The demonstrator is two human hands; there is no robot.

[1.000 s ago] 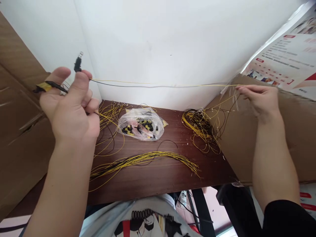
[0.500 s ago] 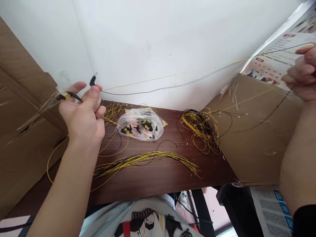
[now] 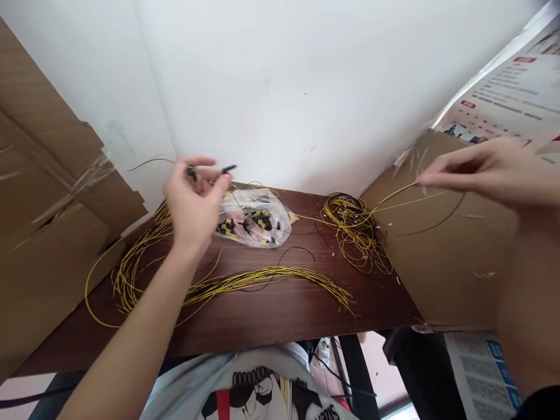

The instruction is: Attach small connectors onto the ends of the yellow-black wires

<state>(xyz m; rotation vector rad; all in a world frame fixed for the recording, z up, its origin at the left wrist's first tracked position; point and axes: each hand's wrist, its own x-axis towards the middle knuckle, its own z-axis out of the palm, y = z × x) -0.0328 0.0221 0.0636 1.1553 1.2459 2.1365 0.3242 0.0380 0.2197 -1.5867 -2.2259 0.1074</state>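
My left hand (image 3: 192,201) is up in front of the white wall, its thumb and finger pinching a small black connector (image 3: 228,169). Another small dark piece (image 3: 191,172) with some yellow on it sits between its other fingers. Across to the right, my right hand (image 3: 490,172) pinches a yellow wire (image 3: 396,192) that leads down to a tangled coil of yellow and black wires (image 3: 350,224). Below and behind my left hand lies a clear plastic bag (image 3: 282,233) holding many black and yellow connectors.
A long bundle of yellow and black wires (image 3: 271,277) stretches over the brown tabletop (image 3: 297,318), looping at the left. Cardboard panels (image 3: 441,262) stand at both sides, and the white wall (image 3: 284,87) closes off the back. Printed sheets (image 3: 503,99) hang at the upper right.
My left hand has moved right and slightly down with the connector. My right hand has come left and down, from a stretched wire to the wires by the coil.
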